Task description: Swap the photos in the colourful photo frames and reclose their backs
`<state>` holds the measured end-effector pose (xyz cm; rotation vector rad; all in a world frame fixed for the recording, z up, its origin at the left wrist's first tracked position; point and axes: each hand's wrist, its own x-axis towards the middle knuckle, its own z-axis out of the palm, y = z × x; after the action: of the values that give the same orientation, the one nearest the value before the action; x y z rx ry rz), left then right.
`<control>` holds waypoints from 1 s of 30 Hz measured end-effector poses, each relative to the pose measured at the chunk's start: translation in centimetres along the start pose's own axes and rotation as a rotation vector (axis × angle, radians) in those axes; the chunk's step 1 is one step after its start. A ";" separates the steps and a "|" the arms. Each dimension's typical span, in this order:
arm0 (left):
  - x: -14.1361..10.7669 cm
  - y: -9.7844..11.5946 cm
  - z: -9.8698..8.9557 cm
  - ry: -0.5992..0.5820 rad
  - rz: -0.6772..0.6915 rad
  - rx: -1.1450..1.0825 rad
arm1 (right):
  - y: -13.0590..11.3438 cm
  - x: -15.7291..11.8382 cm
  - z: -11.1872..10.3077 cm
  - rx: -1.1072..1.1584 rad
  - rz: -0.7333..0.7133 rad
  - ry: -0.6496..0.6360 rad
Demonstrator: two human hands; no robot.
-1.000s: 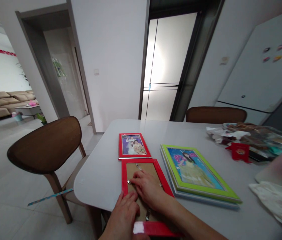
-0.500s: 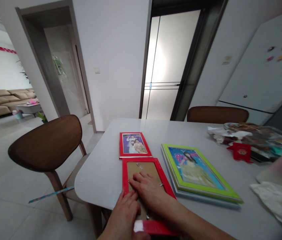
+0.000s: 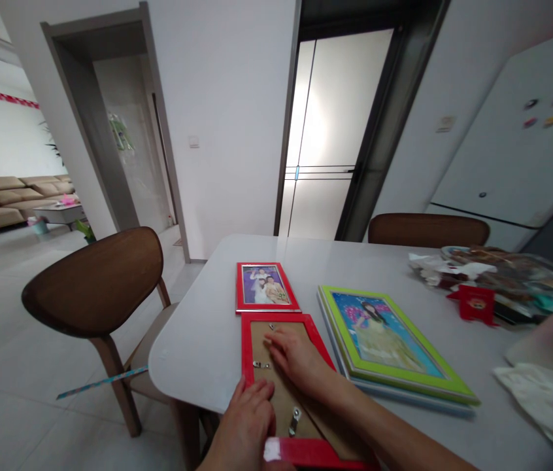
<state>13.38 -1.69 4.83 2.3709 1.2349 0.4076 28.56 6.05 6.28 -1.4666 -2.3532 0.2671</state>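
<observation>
A red frame [image 3: 249, 347] lies face down at the table's near edge, its brown backing board [image 3: 276, 386] and metal clips showing. My left hand [image 3: 251, 409] rests on the frame's lower left side, fingers together over the edge; whether it grips the frame is hard to tell. Over the upper part of the backing is my right hand [image 3: 293, 353], fingers bent near the top clip, their tips partly hidden. Just beyond lies a smaller red-framed photo [image 3: 264, 286], face up. To the right, a green-framed photo [image 3: 384, 333] sits on top of a grey-blue frame.
The white table [image 3: 193, 353] has a rounded left corner. Brown chairs stand at the left [image 3: 95, 281] and at the far side [image 3: 428, 229]. A red card [image 3: 476, 305], plastic bags [image 3: 516, 268] and white cloth [image 3: 546, 399] lie on the right.
My right hand has moved slightly up the backing, toward the top clip. The left-side clip and the lower clip are now uncovered. My left hand stays about where it was.
</observation>
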 end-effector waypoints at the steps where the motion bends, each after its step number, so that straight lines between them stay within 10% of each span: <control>1: 0.0 0.0 0.0 -0.002 -0.002 0.002 | 0.5 0.6 0.1 -0.006 0.048 0.023; 14: 0.2 -0.4 1.0 0.093 -0.036 -0.075 | 2.6 4.1 0.8 -0.053 0.341 0.119; 24: -0.1 -0.2 0.9 0.112 -0.042 -0.124 | -1.0 -6.5 -2.8 0.141 -0.266 -0.128; 30: 0.0 0.2 0.2 0.081 -0.054 -0.076 | -1.2 -8.8 -3.0 0.094 -0.320 -0.158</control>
<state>13.63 -1.87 4.79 2.2716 1.2933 0.5287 32.29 -2.40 7.74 -1.0394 -2.6150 0.4150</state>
